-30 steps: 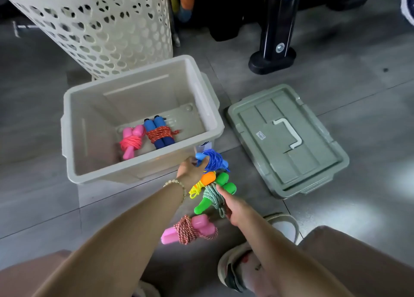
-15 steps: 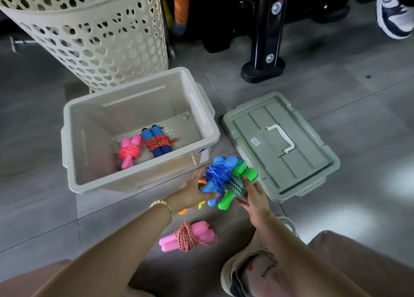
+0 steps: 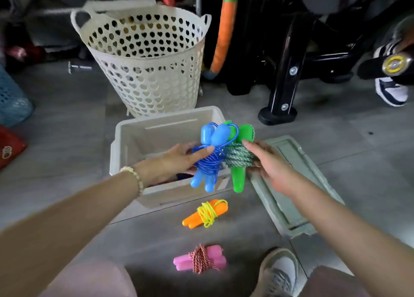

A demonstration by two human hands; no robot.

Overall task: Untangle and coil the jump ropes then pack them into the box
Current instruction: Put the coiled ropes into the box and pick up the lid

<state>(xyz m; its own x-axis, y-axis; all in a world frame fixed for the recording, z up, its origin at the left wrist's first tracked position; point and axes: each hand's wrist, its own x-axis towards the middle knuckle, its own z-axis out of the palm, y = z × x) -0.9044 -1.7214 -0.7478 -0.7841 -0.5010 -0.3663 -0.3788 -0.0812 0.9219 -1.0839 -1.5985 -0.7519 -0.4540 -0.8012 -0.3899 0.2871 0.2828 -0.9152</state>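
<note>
My left hand (image 3: 179, 156) grips a coiled blue jump rope (image 3: 210, 153) with blue handles. Right beside it, my right hand (image 3: 266, 160) holds a coiled green jump rope (image 3: 239, 160) with green handles. Both bundles touch each other and hang above the near right corner of the beige box (image 3: 143, 140). My left arm hides most of the box's inside. On the floor in front of the box lie an orange-handled rope (image 3: 206, 214) wound in yellow cord and a pink-handled rope (image 3: 199, 261) wound in red-and-white cord.
The box's grey-green lid (image 3: 289, 198) lies on the floor to the right, under my right arm. A perforated cream basket (image 3: 145, 68) stands behind the box. Black gym equipment (image 3: 284, 73) is at the back right. My shoe (image 3: 280, 272) is at the bottom.
Both hands have lifted the blue and green ropes from the floor up to the box's near right corner. The orange rope now lies uncovered on the floor. The view has tilted up.
</note>
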